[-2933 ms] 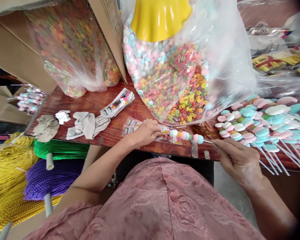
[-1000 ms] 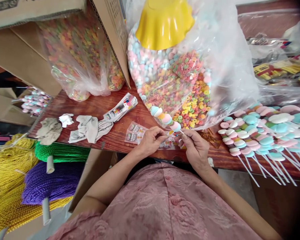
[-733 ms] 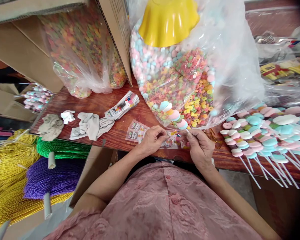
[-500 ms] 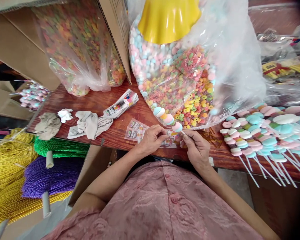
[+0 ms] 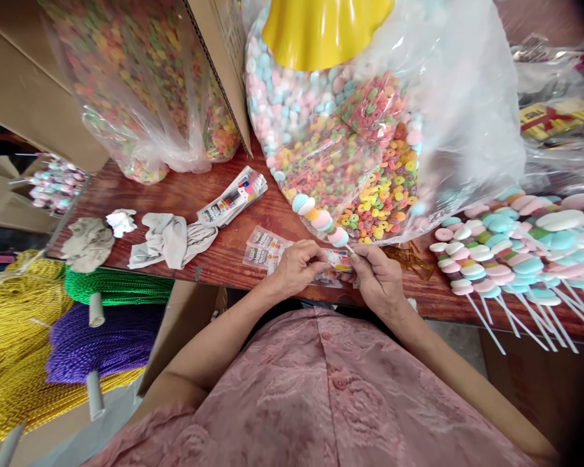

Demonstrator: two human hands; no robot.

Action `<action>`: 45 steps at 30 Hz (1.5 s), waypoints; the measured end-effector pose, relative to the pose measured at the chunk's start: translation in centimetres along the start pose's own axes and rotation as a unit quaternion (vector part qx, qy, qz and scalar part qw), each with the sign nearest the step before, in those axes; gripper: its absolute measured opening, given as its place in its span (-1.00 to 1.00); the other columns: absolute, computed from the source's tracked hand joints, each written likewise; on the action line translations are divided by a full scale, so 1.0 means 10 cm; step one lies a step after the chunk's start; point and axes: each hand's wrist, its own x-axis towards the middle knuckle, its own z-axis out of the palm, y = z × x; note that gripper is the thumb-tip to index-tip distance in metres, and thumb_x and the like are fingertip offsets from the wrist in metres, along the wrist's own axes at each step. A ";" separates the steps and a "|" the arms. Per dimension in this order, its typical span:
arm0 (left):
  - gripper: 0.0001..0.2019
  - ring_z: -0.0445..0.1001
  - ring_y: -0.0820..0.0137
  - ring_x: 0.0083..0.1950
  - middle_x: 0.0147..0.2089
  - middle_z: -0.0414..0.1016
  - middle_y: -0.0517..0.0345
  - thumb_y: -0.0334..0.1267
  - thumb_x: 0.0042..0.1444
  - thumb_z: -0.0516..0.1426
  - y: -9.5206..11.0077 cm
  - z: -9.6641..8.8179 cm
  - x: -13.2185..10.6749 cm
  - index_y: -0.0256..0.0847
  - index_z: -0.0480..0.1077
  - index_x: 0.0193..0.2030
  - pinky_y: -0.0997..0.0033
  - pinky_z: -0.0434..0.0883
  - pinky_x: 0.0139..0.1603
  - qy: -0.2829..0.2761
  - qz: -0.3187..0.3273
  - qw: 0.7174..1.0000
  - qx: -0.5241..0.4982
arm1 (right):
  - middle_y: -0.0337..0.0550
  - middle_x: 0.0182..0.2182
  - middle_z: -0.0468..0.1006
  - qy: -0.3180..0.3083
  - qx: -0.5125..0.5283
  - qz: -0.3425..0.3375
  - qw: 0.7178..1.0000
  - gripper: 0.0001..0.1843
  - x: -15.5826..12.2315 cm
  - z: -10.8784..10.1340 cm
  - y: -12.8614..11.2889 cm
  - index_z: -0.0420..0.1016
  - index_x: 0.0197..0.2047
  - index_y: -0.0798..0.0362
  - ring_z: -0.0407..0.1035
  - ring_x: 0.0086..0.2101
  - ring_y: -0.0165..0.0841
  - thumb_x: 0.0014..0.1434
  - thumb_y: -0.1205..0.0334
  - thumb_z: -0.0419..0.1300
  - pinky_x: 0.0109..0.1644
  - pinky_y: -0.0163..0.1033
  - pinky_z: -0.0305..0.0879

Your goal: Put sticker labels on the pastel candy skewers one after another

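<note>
the candy skewer [image 5: 320, 220] sits at the near edge of the wooden table [image 5: 185, 198], its pastel discs slanting up and away over the big clear bag of candy rings [image 5: 350, 162]. the right hand [image 5: 377, 279] pinches the bare stick just below the lowest disc. the left hand [image 5: 296, 263], close beside it and nearly touching, has its fingertips closed on a small printed wrapper [image 5: 338, 261] that lies flat on the table. more wrappers [image 5: 263, 246] lie just left of that hand, and a heap of finished skewers [image 5: 506, 253] lies to the right of the bag.

the skewer looks light, but top-heavy on a thin stick. the discs seem soft and likely to dent or slide if squeezed, so the stick is the safer place to grip, close under the candy to stop it wobbling. the wrapper is flimsy, slippery film, best held by its open edge.
</note>
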 end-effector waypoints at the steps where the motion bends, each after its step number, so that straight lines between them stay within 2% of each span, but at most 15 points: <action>1: -0.84 0.35 0.44 -0.33 -0.42 0.42 0.22 -0.30 0.09 0.26 0.00 0.00 0.00 -0.22 0.39 -0.45 0.39 0.28 -0.21 0.002 0.001 1.000 -0.003 | -0.27 -0.47 0.50 0.000 0.004 -0.006 1.000 -0.83 -0.01 -0.03 -0.01 0.42 -0.26 -0.03 0.45 -0.55 -0.42 0.33 0.12 0.10 -0.48 -0.31 0.41; 4: -0.84 0.36 0.46 -0.35 -0.42 0.44 0.22 -0.30 0.08 0.28 0.00 -0.01 0.00 -0.23 0.41 -0.46 0.40 0.29 -0.21 0.008 0.000 1.000 -0.025 | -0.29 -0.50 0.51 0.026 0.000 -0.032 0.999 -0.85 -0.06 -0.25 -0.05 0.47 -0.25 -0.04 0.42 -0.54 -0.42 0.32 0.17 0.12 -0.46 -0.30 0.38; 8: -0.85 0.36 0.47 -0.37 -0.43 0.45 0.22 -0.31 0.06 0.29 0.01 -0.02 0.01 -0.24 0.44 -0.46 0.43 0.29 -0.24 0.009 -0.002 0.999 -0.045 | -0.28 -0.52 0.50 0.087 -0.068 -0.050 0.993 -0.93 -0.22 -0.78 -0.12 0.55 -0.29 -0.03 0.36 -0.53 -0.43 0.24 0.24 0.24 -0.45 -0.30 0.31; 12: -0.86 0.36 0.49 -0.37 -0.44 0.45 0.22 -0.31 0.05 0.30 0.03 -0.02 0.02 -0.25 0.46 -0.46 0.45 0.28 -0.27 0.012 -0.011 0.999 -0.042 | -0.30 -0.47 0.54 0.080 -0.180 -0.072 0.978 -0.95 -0.42 -1.25 -0.09 0.58 -0.29 -0.06 0.39 -0.48 -0.42 0.17 0.29 0.30 -0.37 -0.29 0.32; 15: -0.84 0.35 0.49 -0.37 -0.44 0.43 0.23 -0.28 0.06 0.30 0.04 -0.01 0.02 -0.25 0.45 -0.48 0.46 0.27 -0.28 0.014 -0.013 0.999 -0.037 | -0.27 -0.42 0.58 0.052 -0.246 -0.098 0.963 -0.92 -0.51 -1.39 -0.02 0.57 -0.23 -0.05 0.44 -0.46 -0.40 0.20 0.30 0.28 -0.36 -0.31 0.36; 21: -0.83 0.35 0.48 -0.37 -0.44 0.44 0.22 -0.26 0.07 0.31 0.05 0.01 -0.01 -0.25 0.46 -0.47 0.46 0.27 -0.28 0.017 0.006 1.000 -0.023 | -0.13 -0.33 0.62 -0.017 -0.323 -0.212 0.922 -0.86 -0.49 -1.38 -0.01 0.50 -0.14 0.05 0.54 -0.39 -0.39 0.24 0.42 0.19 -0.29 -0.38 0.45; 25: -0.82 0.37 0.48 -0.35 -0.42 0.45 0.21 -0.25 0.09 0.30 0.06 0.02 -0.03 -0.25 0.46 -0.46 0.45 0.28 -0.27 0.018 0.018 1.000 -0.007 | -0.03 -0.28 0.63 -0.049 -0.381 -0.270 0.883 -0.80 -0.49 -1.41 -0.04 0.48 -0.10 0.06 0.56 -0.35 -0.35 0.25 0.46 0.15 -0.30 -0.36 0.46; 28: -0.82 0.36 0.47 -0.35 -0.43 0.45 0.21 -0.25 0.10 0.30 0.04 0.02 -0.04 -0.25 0.46 -0.45 0.44 0.28 -0.26 0.023 0.032 0.999 0.008 | 0.02 -0.25 0.63 -0.061 -0.426 -0.303 0.850 -0.74 -0.52 -1.45 -0.03 0.49 -0.06 0.04 0.56 -0.35 -0.30 0.24 0.47 0.12 -0.34 -0.30 0.45; 31: -0.80 0.36 0.47 -0.36 -0.43 0.46 0.21 -0.21 0.13 0.29 0.03 0.03 -0.05 -0.24 0.46 -0.43 0.42 0.29 -0.23 0.020 0.064 0.997 0.030 | 0.02 -0.26 0.64 -0.065 -0.447 -0.311 0.836 -0.70 -0.55 -1.46 -0.02 0.51 -0.06 0.03 0.55 -0.39 -0.29 0.22 0.50 0.10 -0.41 -0.27 0.42; 34: -0.82 0.38 0.44 -0.31 -0.38 0.49 0.17 -0.20 0.18 0.25 0.03 0.04 -0.07 -0.23 0.47 -0.40 0.37 0.29 -0.19 0.007 0.116 0.990 0.078 | 0.00 -0.22 0.65 -0.057 -0.439 -0.305 0.843 -0.68 -0.56 -1.42 -0.01 0.50 -0.04 0.02 0.57 -0.34 -0.30 0.21 0.52 0.13 -0.35 -0.30 0.46; 37: -0.83 0.42 0.38 -0.19 -0.24 0.54 0.06 -0.23 0.24 0.19 0.04 0.03 -0.07 -0.24 0.48 -0.36 0.30 0.32 -0.10 -0.001 0.174 0.977 0.125 | -0.01 -0.21 0.65 -0.060 -0.399 -0.272 0.874 -0.73 -0.55 -1.36 -0.02 0.48 -0.04 0.04 0.58 -0.29 -0.31 0.23 0.50 0.15 -0.24 -0.32 0.50; 40: -0.85 0.42 0.34 -0.11 -0.13 0.57 0.00 -0.27 0.26 0.15 0.07 0.02 -0.06 -0.23 0.47 -0.32 0.26 0.35 -0.03 -0.023 0.221 0.966 0.133 | -0.08 -0.25 0.65 -0.046 -0.370 -0.240 0.896 -0.78 -0.53 -1.27 -0.02 0.50 -0.09 0.03 0.58 -0.32 -0.34 0.25 0.47 0.15 -0.25 -0.34 0.51; 43: -0.85 0.41 0.32 -0.08 -0.10 0.58 0.00 -0.30 0.29 0.10 0.10 -0.01 -0.03 -0.22 0.43 -0.32 0.23 0.37 -0.01 -0.062 0.237 0.961 0.132 | -0.12 -0.29 0.65 -0.022 -0.357 -0.255 0.898 -0.76 -0.53 -1.18 -0.04 0.51 -0.09 0.02 0.58 -0.34 -0.34 0.23 0.47 0.15 -0.29 -0.34 0.50; 45: -0.83 0.42 0.30 -0.04 -0.09 0.57 -0.02 -0.29 0.31 0.07 0.14 -0.04 -0.01 -0.22 0.38 -0.32 0.22 0.37 0.02 -0.076 0.226 0.962 0.135 | -0.14 -0.28 0.65 -0.019 -0.337 -0.266 0.903 -0.73 -0.55 -1.13 -0.04 0.52 -0.06 0.00 0.57 -0.33 -0.35 0.22 0.47 0.17 -0.27 -0.32 0.50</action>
